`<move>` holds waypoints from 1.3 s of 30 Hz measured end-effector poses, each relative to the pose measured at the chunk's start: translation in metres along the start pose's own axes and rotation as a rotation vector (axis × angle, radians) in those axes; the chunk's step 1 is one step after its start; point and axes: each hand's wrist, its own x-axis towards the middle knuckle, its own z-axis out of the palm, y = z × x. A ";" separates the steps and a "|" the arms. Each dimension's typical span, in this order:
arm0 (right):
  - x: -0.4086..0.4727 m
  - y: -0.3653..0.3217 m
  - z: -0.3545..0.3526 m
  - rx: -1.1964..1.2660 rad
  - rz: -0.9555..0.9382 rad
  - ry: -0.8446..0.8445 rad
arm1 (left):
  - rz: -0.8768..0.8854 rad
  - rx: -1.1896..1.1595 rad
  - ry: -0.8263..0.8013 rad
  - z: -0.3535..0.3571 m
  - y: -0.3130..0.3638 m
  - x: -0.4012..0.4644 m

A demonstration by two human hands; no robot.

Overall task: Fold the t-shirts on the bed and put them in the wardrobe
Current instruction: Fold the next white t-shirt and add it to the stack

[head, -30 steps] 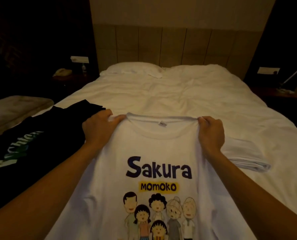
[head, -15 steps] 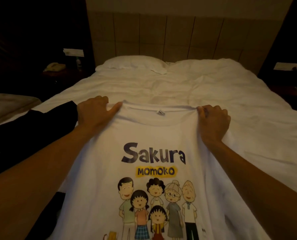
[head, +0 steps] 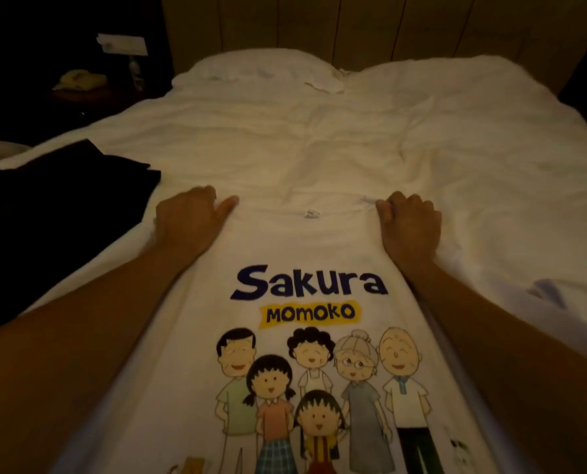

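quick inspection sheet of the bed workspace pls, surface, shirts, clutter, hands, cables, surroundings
surface: bed with a rumpled white cover
job's things: white printed t-shirt spread print up; dark garment to its left
clutter: nothing seen
hands: left hand and right hand each grip the t-shirt beside the collar
cables: nothing seen
surroundings: pillow, panelled headboard, telephone on a dim side table

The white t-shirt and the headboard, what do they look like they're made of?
White t-shirt: soft knit fabric, probably cotton, matte; it creases under the left hand and right hand, and carries a flat printed picture. Headboard: matte tan panels split by vertical seams, wood or laminate; too dim to say.
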 end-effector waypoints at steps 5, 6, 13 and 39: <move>0.003 0.008 0.017 -0.024 -0.057 -0.076 | 0.005 0.008 -0.009 0.013 0.000 0.005; 0.001 0.007 0.018 -0.066 -0.068 -0.071 | 0.013 0.032 -0.032 0.015 0.000 0.004; -0.004 -0.014 -0.010 -0.038 0.080 -0.204 | 0.010 0.150 -0.167 -0.008 0.017 0.004; -0.261 -0.009 -0.201 0.321 0.006 -0.570 | 0.008 -0.239 -0.475 -0.153 0.064 -0.295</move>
